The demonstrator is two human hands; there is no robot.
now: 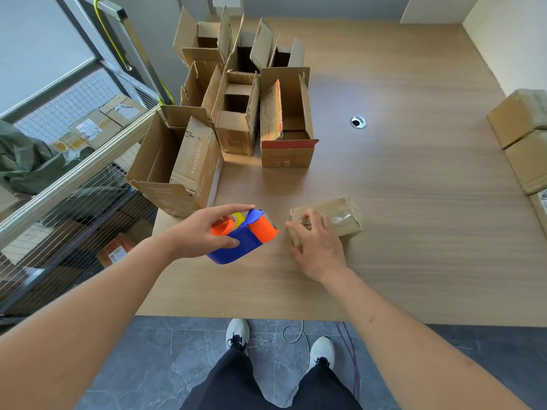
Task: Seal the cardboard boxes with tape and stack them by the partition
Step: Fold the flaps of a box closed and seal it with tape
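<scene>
A small closed cardboard box [340, 216], glossy with tape, lies on the wooden table [414, 187] near its front edge. My right hand [318, 245] rests on the box's near left end, fingers spread and curled over its edges. My left hand [198, 232] grips a blue and orange tape dispenser [247, 235] just left of the box, its toothed blade pointing toward the box. Several open, empty cardboard boxes [236, 113] stand at the table's left and back. Sealed boxes [524, 143] are stacked at the right edge.
A wire-mesh cage [74, 173] with a metal rail stands left of the table and holds parcels. A round cable hole [358, 122] is in the tabletop. My feet and some cords are on the grey tiled floor [148, 365] below the table's front edge.
</scene>
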